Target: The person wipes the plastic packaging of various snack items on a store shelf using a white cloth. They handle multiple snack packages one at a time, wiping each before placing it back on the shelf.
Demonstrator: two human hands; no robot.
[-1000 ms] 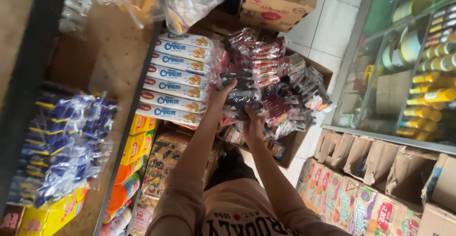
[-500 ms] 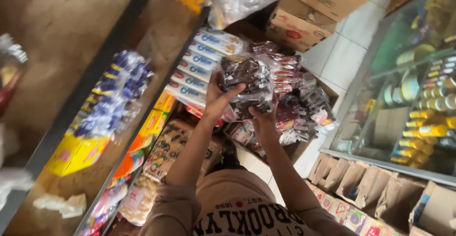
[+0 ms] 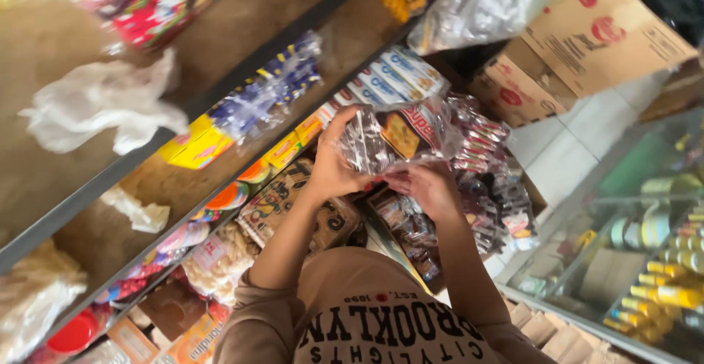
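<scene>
Both hands are raised in front of the shelving and hold one clear plastic snack bag [image 3: 400, 138], which contains dark and orange wrapped pieces and sits above the chest, close to the shelf edge [image 3: 242, 85]. The left hand [image 3: 334, 162] is closed on the bag's left side, fingers wrapped up over the plastic. The right hand [image 3: 429, 188] grips the bag from below at its lower right corner, fingers curled inward; the exact pinch point is blurred. Directly behind the bag lies a row of white and blue biscuit packs [image 3: 392, 78] stacked side by side. To the right of the bag hangs a cluster of small red and clear sachets [image 3: 488, 159], just beside the right hand. Below the left forearm stands a brown printed carton [image 3: 282, 203]. A bundle of blue wrapped sweets [image 3: 271, 96] rests on the shelf to the upper left, well apart from the hands. Cardboard boxes [image 3: 579, 49] stand at upper right, and a glass display case [image 3: 653, 239] with yellow tubes occupies the right edge.
</scene>
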